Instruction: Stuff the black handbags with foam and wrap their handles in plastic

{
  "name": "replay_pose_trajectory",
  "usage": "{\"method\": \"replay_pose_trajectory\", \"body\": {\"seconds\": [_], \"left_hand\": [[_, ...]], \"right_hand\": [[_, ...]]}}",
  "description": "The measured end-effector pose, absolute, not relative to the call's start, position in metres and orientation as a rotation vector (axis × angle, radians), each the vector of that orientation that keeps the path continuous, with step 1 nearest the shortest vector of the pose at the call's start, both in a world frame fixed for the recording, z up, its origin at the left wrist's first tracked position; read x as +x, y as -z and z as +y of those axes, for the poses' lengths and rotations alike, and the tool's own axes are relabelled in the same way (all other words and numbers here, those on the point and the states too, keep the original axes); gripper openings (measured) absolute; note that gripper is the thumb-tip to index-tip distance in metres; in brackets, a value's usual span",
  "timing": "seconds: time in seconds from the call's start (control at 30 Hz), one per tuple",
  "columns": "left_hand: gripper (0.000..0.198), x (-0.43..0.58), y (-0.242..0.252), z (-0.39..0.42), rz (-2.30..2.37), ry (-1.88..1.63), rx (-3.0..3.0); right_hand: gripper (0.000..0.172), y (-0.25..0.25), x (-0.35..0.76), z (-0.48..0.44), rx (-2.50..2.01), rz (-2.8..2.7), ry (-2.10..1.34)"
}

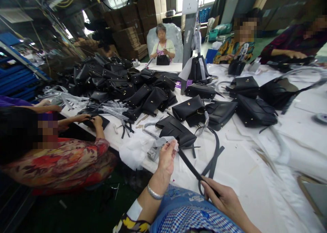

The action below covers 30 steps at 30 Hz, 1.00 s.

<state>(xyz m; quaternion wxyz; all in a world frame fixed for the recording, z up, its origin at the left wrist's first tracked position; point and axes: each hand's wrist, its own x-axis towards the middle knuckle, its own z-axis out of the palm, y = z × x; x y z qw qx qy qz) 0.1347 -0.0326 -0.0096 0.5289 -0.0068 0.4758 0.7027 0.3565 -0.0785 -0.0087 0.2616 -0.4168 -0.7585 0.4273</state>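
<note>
My left hand is closed in a pinch on a thin translucent white wrapping sheet, near the end of a black strap. Lower and to the right, my right hand is closed around the same black strap, which runs between my hands. Part of the strap loops up over the table and back. Just beyond my left hand lies a black handbag on its side, its handle partly wrapped in clear film. Whether the strap joins this bag I cannot tell.
Several black handbags lie across the white table, with a large heap at the far left. White wrapping hangs over the left edge. A co-worker sits close on the left; others sit opposite. A grey post rises from the table.
</note>
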Motion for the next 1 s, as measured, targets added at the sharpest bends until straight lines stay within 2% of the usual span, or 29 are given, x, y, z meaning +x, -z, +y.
{"method": "replay_pose_trajectory", "body": {"seconds": [0.17,0.43,1.0], "left_hand": [[0.037,0.138,0.007,-0.036,1.152,-1.682,-0.015],[0.033,0.135,0.008,-0.041,1.156,-1.676,-0.056],[0.036,0.135,0.009,-0.047,1.081,-1.69,-0.067]], "right_hand": [[0.031,0.013,0.355,-0.076,-1.049,-2.119,-0.92],[0.032,0.011,0.354,-0.071,-1.02,-2.262,-0.56],[0.035,0.012,0.354,-0.074,-1.086,-2.236,-0.494]]}}
